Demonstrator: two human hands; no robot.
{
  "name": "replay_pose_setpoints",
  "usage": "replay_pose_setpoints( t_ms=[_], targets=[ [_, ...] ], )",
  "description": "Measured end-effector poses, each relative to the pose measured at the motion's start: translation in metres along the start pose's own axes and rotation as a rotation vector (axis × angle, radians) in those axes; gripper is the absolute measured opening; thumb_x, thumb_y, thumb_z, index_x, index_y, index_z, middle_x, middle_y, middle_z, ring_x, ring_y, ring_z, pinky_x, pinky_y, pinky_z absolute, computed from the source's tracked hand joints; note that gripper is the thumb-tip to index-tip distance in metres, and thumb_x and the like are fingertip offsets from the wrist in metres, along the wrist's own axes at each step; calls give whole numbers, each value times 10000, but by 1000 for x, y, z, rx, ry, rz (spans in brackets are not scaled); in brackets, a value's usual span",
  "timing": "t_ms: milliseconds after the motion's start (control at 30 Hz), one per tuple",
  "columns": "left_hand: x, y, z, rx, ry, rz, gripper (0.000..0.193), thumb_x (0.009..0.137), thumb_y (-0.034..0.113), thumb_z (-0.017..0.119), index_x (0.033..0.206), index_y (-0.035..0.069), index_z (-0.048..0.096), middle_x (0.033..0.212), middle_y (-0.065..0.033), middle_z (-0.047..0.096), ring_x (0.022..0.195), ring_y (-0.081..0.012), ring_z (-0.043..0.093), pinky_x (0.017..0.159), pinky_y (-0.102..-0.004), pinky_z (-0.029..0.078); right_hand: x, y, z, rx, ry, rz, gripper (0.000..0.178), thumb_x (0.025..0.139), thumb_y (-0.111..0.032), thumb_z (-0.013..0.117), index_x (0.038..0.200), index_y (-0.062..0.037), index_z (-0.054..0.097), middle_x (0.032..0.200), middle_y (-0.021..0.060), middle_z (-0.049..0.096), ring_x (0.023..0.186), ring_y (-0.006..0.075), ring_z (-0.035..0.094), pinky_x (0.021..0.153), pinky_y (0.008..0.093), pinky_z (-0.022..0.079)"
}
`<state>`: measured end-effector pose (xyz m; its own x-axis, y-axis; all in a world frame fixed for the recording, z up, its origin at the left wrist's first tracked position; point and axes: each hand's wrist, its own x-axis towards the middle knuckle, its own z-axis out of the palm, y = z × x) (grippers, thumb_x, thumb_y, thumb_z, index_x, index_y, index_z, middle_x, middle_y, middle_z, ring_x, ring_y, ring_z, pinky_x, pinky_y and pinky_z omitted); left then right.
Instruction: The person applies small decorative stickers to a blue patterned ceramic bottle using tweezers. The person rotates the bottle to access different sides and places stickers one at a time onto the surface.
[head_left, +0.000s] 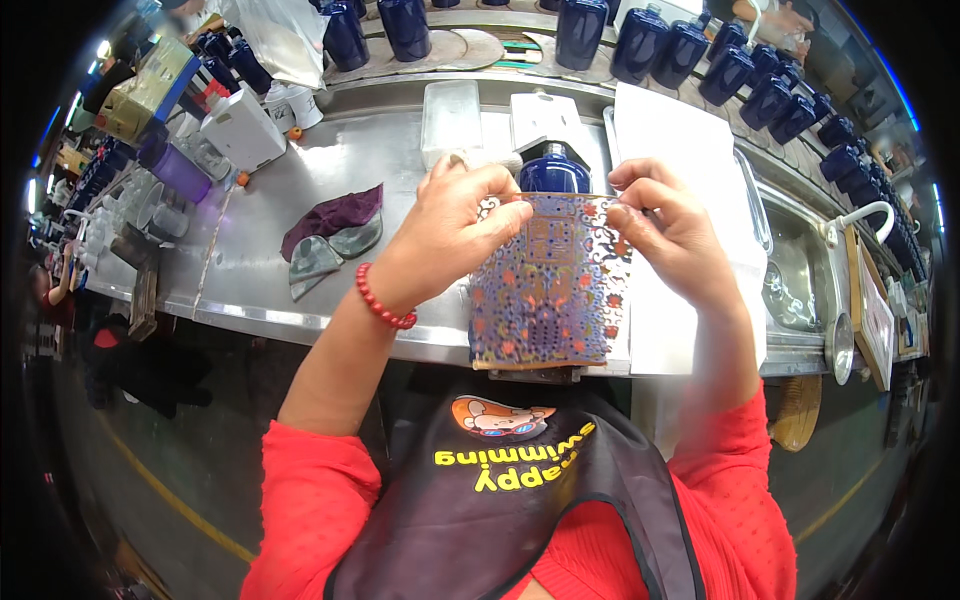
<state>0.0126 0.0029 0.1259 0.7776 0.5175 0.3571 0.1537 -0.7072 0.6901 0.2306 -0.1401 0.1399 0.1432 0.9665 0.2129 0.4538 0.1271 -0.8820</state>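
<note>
Over the blue bottle [555, 178], a patterned sheet [545, 290] is pinched by left hand [452, 222] and right hand [675, 225], apparently for alignment, level lowering seemingly needed.

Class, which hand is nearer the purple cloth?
Left. The left hand is right of the cloth; the right hand is farther off, at the right of the patterned sheet.

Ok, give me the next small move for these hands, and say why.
Probably line up the top edge of the patterned sheet with the bottle before pressing: the left hand and right hand are at its upper corners, and that edge crosses the view of the bottle below its neck. Whether they already touch, I can't tell.
</note>
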Motion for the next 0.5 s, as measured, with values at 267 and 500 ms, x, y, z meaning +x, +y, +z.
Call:
replay_pose_setpoints(
  t_ms=[267, 500],
  targets=[
    [15, -56, 30, -197, 46, -117, 243, 942, 293, 651, 847, 73, 692, 707, -72, 643, 797, -235, 557, 1004, -416, 354, 20, 53, 4, -71, 62, 4, 240, 978, -182, 704, 849, -1, 613, 1145, 94, 549, 1043, 169, 553, 898, 293, 477],
    [24, -70, 38, -328, 50, -195, 267, 937, 293, 666, 843, 44, 680, 792, -97, 660, 797, -243, 550, 937, -403, 387, 31, 65, 2, -64, 67, -7, 210, 963, -151, 697, 839, -5, 611, 1128, 96, 564, 1071, 184, 542, 965, 300, 429]
  ],
)
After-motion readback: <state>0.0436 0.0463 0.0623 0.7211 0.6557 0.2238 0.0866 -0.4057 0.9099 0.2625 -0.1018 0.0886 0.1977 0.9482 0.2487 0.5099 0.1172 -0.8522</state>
